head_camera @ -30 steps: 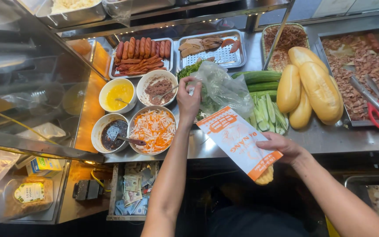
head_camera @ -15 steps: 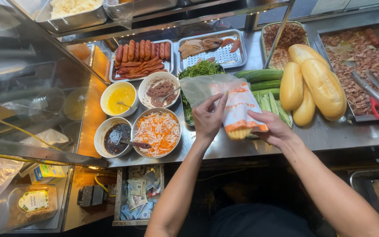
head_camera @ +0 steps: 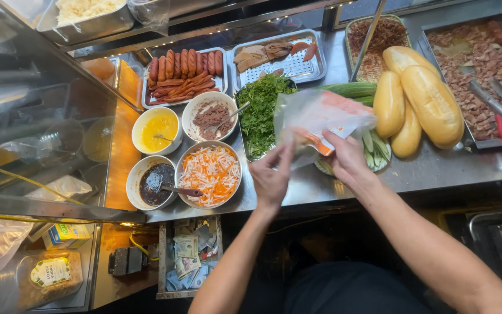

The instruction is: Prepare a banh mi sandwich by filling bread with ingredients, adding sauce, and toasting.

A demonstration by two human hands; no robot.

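Nearest, below the bench edge, an open drawer (head_camera: 188, 256) holds loose banknotes. Above it, both hands work at the steel bench (head_camera: 437, 168): the left hand (head_camera: 269, 177) pinches the near-left edge of a clear plastic bag (head_camera: 315, 116), and the right hand (head_camera: 347, 157) grips the wrapped sandwich (head_camera: 321, 142) inside it, white paper with orange print. The bag's long axis runs left to right, tilted, its closed end pointing far-right towards the loaves. Left of the hands stand four bowls: shredded carrot and radish (head_camera: 211, 172), dark sauce (head_camera: 151, 181), yellow spread (head_camera: 158, 129) and brown pâté (head_camera: 211, 116). A tray of green herbs (head_camera: 260, 110) lies just behind the bag, partly covered by it. To the right lie three bread loaves (head_camera: 431, 104), with cucumber strips (head_camera: 355, 89) beside them. Farthest, a tray of sausages (head_camera: 184, 72) and a tray of sliced meat (head_camera: 277, 55).
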